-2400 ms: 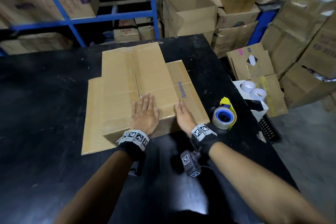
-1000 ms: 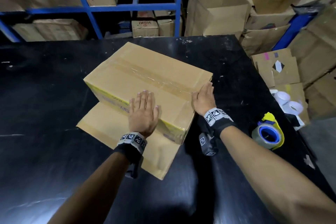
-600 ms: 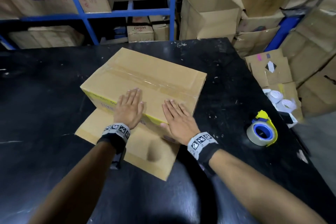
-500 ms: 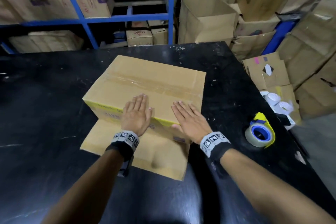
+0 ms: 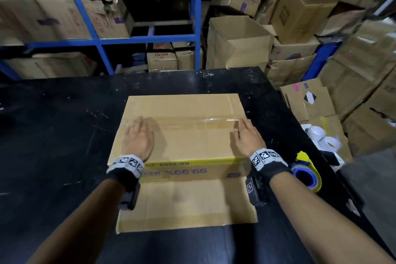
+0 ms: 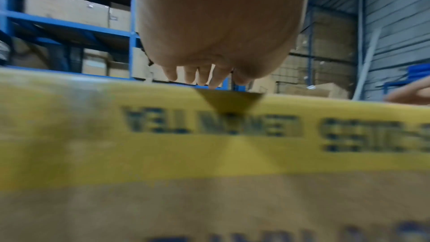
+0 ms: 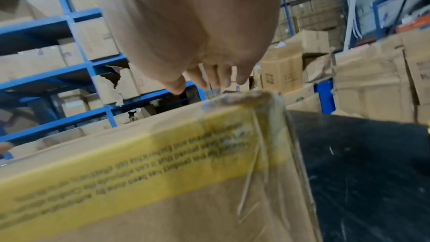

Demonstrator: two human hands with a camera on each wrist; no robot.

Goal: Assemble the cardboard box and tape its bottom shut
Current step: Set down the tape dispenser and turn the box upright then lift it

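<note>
The cardboard box (image 5: 182,135) sits upside down mid-worktop (image 5: 53,135), its matte brown bottom flaps closed and crossed by a glossy clear tape strip (image 5: 214,119). The left hand (image 5: 139,137) and right hand (image 5: 246,137) lie flat at either end of that seam, each grip open with straight fingers, likely pressing the tape down. A loose flap (image 5: 186,203) splays toward the person; the tape dispenser (image 5: 306,174) waits just right

The cardboard box (image 5: 184,135), angled moments ago, now sits square to the person; the left hand (image 5: 138,140) and right hand (image 5: 246,139) have spread to opposite ends of its taped seam.
</note>
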